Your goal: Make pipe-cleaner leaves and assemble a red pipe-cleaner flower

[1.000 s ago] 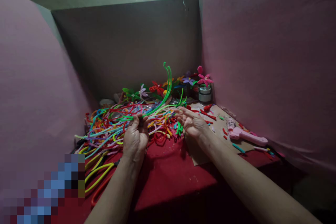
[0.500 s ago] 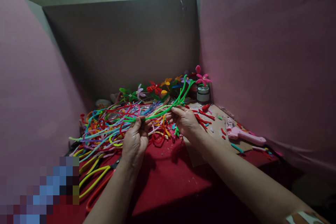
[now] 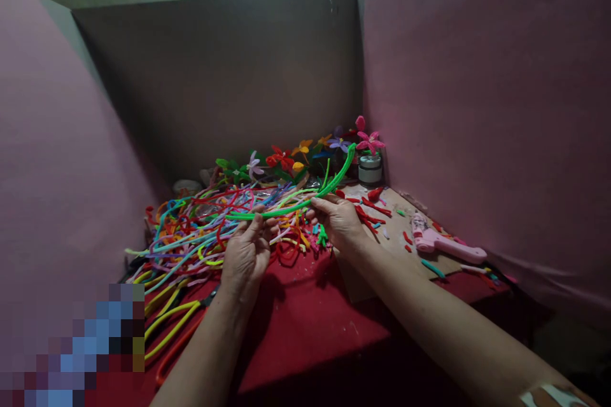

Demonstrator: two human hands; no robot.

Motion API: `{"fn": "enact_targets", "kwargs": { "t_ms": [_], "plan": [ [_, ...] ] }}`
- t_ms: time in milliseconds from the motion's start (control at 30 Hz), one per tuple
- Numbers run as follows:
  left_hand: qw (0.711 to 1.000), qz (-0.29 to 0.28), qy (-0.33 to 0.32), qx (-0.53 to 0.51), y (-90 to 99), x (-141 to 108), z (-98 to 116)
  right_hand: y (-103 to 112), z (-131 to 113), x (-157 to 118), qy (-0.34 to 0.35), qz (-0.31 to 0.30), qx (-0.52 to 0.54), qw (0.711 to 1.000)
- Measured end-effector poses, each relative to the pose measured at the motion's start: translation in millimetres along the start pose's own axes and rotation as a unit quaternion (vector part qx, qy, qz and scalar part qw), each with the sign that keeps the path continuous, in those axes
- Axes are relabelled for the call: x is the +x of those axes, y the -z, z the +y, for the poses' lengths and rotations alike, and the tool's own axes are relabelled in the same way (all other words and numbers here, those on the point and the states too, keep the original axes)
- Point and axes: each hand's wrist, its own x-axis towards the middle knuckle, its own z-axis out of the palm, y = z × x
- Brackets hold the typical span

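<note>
A small bundle of bright green pipe cleaners (image 3: 286, 209) stretches between my hands, its far end curving up to the right. My left hand (image 3: 249, 248) pinches it near its left end, thumb on top. Farther along, my right hand (image 3: 340, 219) holds the same bundle between thumb and fingers. One shorter green strand (image 3: 327, 172) sticks up apart from the others. Beneath and behind my hands spreads a tangled heap of pipe cleaners (image 3: 191, 235) in many colours.
Pipe-cleaner flowers (image 3: 281, 159) stand along the back. A pink glue gun (image 3: 446, 245) lies on a board (image 3: 396, 229) with red scraps. Yellow-handled pliers (image 3: 174, 321) rest at left on the red cloth (image 3: 305, 318). A jar (image 3: 370, 170) holds a pink flower.
The green strands, spread at their far end before, now lie closer together in one curve. My hands stay in nearly the same place.
</note>
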Motion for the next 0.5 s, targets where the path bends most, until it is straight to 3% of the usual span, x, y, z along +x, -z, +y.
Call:
{"fn": "enact_targets", "kwargs": {
  "t_ms": [200, 300, 500],
  "plan": [
    [0.976, -0.103, 0.116, 0.150, -6.1, -13.9, -5.7, 0.3, 2.6, -0.5, 0.015, 0.030, 0.012, 0.999],
    [0.969, -0.132, 0.101, 0.181, -15.5, -20.9, -7.5, -1.1, 5.7, -4.0, 0.025, 0.028, -0.011, 0.999],
    [0.975, -0.123, 0.108, 0.147, -23.1, -22.0, -13.3, -5.8, 11.6, -17.9, 0.060, 0.011, -0.117, 0.991]
  ]
}}
